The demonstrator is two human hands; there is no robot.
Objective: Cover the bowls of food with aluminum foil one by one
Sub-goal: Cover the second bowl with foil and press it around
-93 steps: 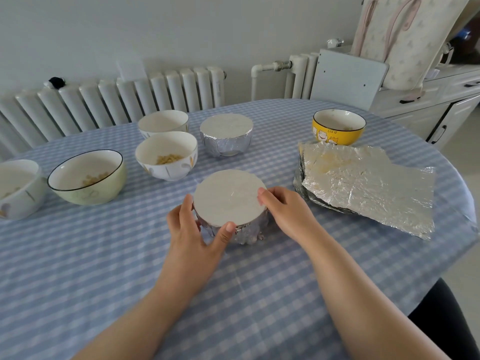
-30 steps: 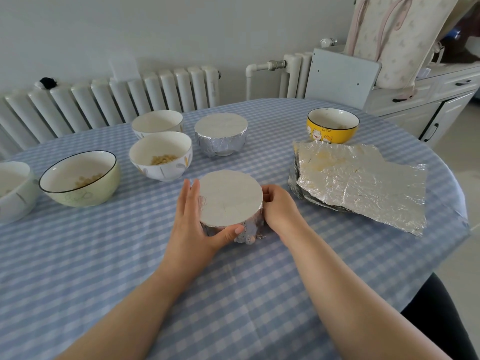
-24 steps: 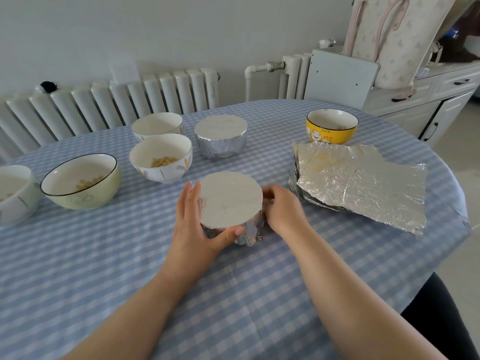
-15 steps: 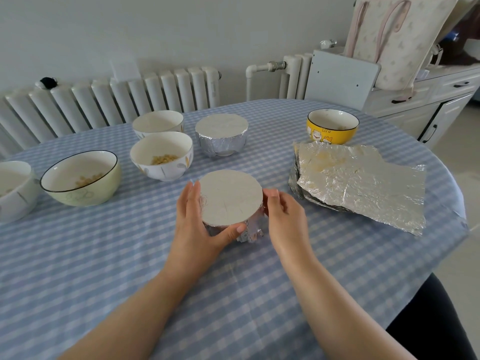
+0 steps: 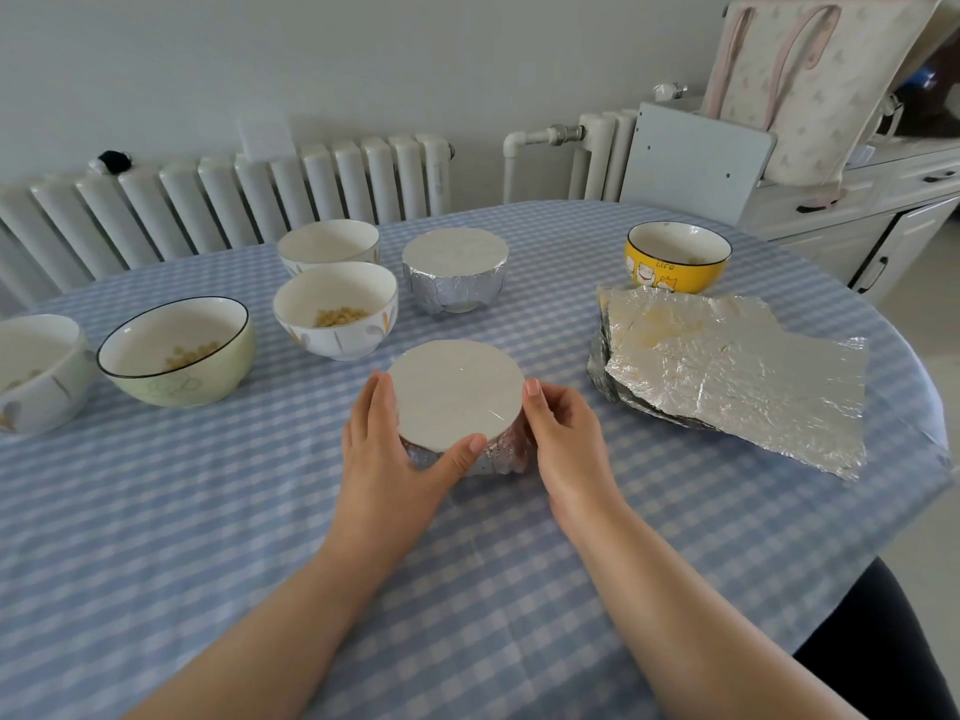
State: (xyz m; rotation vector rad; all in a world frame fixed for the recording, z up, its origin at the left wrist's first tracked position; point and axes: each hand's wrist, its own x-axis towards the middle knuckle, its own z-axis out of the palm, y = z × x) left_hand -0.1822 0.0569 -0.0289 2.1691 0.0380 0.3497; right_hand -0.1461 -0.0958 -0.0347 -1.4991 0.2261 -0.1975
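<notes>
both hands are on the near foil-wrapped bowl (image 5: pixel 457 402), which sits on the round desk with the blue-and-white checked cloth (image 5: pixel 156 511), pretty much dead centre in front of the person. the left hand (image 5: pixel 387 454) cups its left side, fingers lying up along the wall and the thumb hooked across the front edge of the flat foil top. the right hand (image 5: pixel 563 433) has its fingers curled against the right side, pressing the crinkled foil against the bowl wall.

further back there's a second foil-covered bowl (image 5: pixel 455 270), already wrapped and standing on its own. to its left are two uncovered white bowls, the nearer white bowl with yellowish food (image 5: pixel 335 310) and a plain white bowl behind it (image 5: pixel 328 246). left of those sits a pale green bowl with a dark rim (image 5: pixel 176 350), also with yellowish bits inside, and a white bowl cut off by the left edge (image 5: pixel 36 371).

on the right side of the desk, a stack of crumpled silver foil sheets (image 5: pixel 727 366) lies flat, with a yellow bowl with cartoon cats (image 5: pixel 678 257) just behind it. a white radiator (image 5: pixel 234 200) runs along the wall behind.
</notes>
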